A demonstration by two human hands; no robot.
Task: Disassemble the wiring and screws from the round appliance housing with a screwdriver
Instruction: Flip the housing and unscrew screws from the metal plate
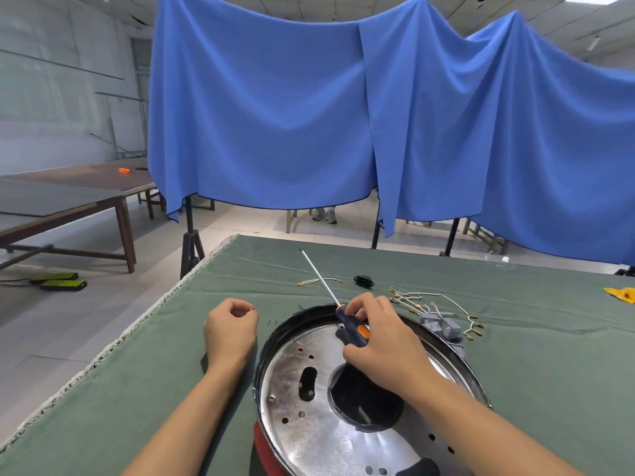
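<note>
Right hand [379,341], fingers curled around the blue-and-orange handle of the screwdriver [345,320], held above the far rim of the round housing [309,438]. The shaft runs up and left from the fingertips, tip pointing away from the person. Left hand [231,329] rests on the green cloth [137,389], fingers loosely curled; whether it holds anything cannot be told. Two screws [272,321] lie just right of its fingers; loose wiring [443,312] lies beyond the right hand.

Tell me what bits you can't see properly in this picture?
- Left hand: the curled fingers hide whatever it may hold.
- Round housing: its near side is cut off by the bottom edge; the right hand holding the screwdriver covers part of it.
- Two tiny screws: too small to tell their type.
</note>
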